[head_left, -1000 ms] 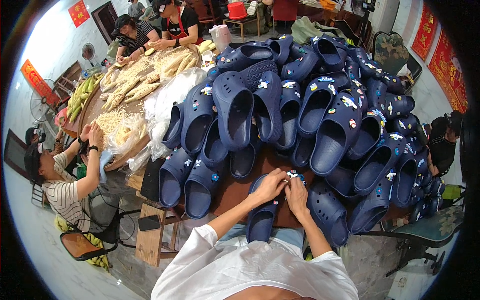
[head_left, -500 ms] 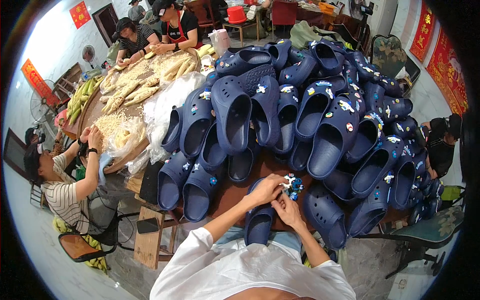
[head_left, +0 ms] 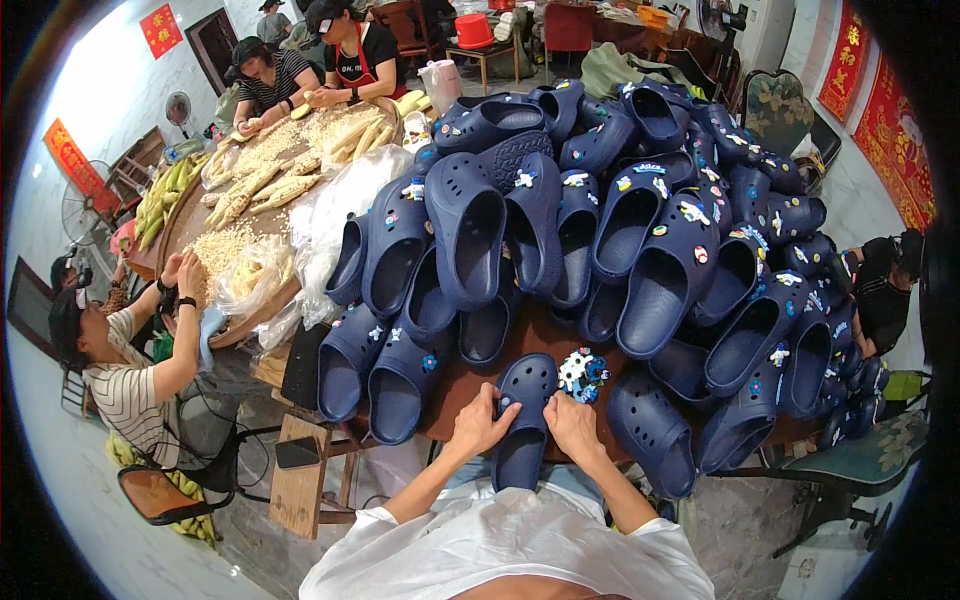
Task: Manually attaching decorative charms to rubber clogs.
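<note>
A navy blue clog (head_left: 527, 383), its upper full of bare holes, lies at the table's near edge, toe pointing away. My left hand (head_left: 482, 424) grips its left side, fingers curled; a small pale round spot shows near the thumb. My right hand (head_left: 573, 426) is closed at the clog's right side, fingertips against its edge; whether they also pinch something small is hidden. Just beyond the right hand sits a little heap of white and blue shoe charms (head_left: 582, 372).
A tall pile of navy clogs (head_left: 655, 265), many with charms, covers the brown table (head_left: 535, 335). A round tray (head_left: 183, 225) of corn kernels and cobs stands left, with people working around it. A wooden stool (head_left: 298, 490) bears a phone (head_left: 298, 453). Chairs (head_left: 850, 460) stand right.
My left hand has left the charms and moved left and nearer to the clog's left side. My right hand has shifted slightly to its right side. The clog's upper now shows.
</note>
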Action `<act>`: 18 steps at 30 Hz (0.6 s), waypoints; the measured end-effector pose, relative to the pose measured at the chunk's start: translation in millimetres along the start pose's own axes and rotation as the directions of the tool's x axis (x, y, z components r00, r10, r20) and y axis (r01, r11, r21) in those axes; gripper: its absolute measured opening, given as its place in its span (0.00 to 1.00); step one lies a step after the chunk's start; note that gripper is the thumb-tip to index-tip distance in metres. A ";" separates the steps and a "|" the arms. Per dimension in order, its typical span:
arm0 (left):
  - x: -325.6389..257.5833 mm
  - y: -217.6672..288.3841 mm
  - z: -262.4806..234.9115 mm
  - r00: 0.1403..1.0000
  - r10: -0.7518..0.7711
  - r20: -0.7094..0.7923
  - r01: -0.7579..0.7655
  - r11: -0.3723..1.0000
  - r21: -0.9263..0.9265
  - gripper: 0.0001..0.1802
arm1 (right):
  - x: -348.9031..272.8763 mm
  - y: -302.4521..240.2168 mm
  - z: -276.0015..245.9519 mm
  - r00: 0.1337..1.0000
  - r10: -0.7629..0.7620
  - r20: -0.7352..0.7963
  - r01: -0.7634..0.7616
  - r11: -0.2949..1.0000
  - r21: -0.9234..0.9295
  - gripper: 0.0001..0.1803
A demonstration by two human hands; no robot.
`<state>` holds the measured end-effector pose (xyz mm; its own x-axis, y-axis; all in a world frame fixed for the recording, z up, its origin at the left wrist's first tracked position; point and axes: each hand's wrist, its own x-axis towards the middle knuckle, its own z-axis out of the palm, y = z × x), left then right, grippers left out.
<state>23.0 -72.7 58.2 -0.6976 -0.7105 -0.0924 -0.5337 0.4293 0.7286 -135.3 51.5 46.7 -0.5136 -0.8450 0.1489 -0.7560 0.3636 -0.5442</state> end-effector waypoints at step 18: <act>-19.9 -14.5 17.6 0.998 0.002 -0.057 -0.010 0.991 -0.136 0.22 | -9.9 39.1 3.6 0.987 0.155 -0.048 -0.157 0.987 -0.038 0.17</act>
<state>36.2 -55.0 37.5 -0.6701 -0.7405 -0.0520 -0.4572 0.3565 0.8148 -158.4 72.7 21.0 -0.6436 -0.7585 0.1021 -0.6807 0.5063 -0.5294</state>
